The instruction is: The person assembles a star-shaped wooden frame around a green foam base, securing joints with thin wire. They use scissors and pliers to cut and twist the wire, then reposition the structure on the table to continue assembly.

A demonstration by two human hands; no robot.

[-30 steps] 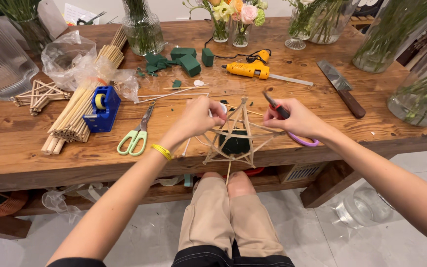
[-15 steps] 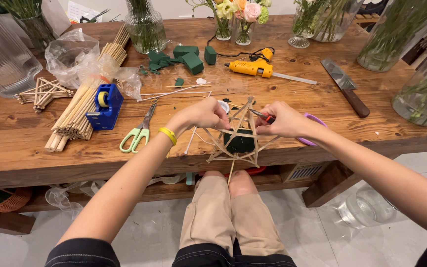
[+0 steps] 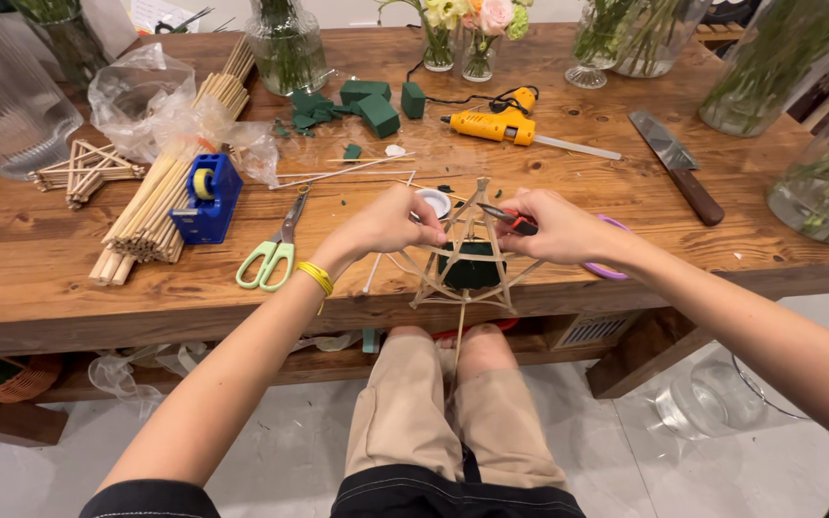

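A star-shaped frame of thin wooden sticks (image 3: 467, 251) stands at the near edge of the wooden table (image 3: 31, 269), with a dark green foam block (image 3: 470, 269) inside it. My left hand (image 3: 390, 223) pinches a stick on the frame's upper left side; a yellow band circles that wrist. My right hand (image 3: 558, 230) holds purple-handled scissors (image 3: 515, 221) whose blades point at the top of the frame. A small roll of white tape (image 3: 434, 201) lies just behind the frame.
Green-handled scissors (image 3: 269, 251), a blue tape dispenser (image 3: 208, 197) and a bundle of sticks (image 3: 160, 197) lie to the left. A yellow glue gun (image 3: 499, 123), foam pieces (image 3: 367, 104), a knife (image 3: 678, 165) and several glass vases stand behind. A second stick star (image 3: 83, 171) lies far left.
My right hand has moved left with the scissors, from beside the frame to its top. My left hand has stayed on the frame's upper left.
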